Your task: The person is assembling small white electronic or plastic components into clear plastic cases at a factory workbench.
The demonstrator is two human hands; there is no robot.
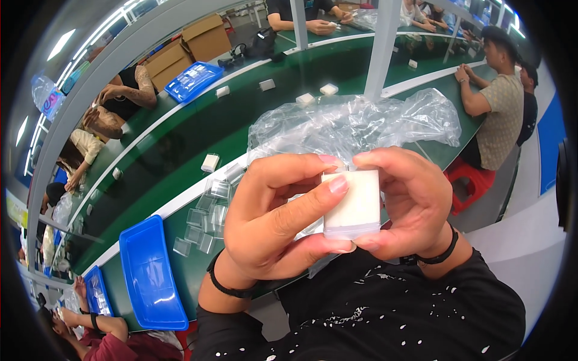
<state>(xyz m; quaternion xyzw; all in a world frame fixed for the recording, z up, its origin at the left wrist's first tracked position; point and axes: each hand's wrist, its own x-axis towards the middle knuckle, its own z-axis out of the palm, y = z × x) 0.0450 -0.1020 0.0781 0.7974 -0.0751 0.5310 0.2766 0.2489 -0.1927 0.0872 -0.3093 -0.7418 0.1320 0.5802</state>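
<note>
Between both hands, close in front of me, is a small white box with a clear plastic rim along its lower edge point(355, 201). My left hand point(274, 216) grips its left side, with the thumb or a finger lying across the front face. From the right, my right hand point(415, 201) pinches the box at its top and bottom edges. What is inside the box cannot be made out. Left of my left hand, several clear plastic cases point(208, 216) lie loosely on the green table. A crumpled clear plastic bag point(355, 126) spreads out just beyond my hands.
A blue tray point(153, 271) rests at the left, another blue tray point(194, 81) across the green conveyor belt point(162, 162). Small white boxes ride on the belt, one point(210, 162) near its edge. A grey metal post point(383, 51) rises beyond the bag. Several people work along the line.
</note>
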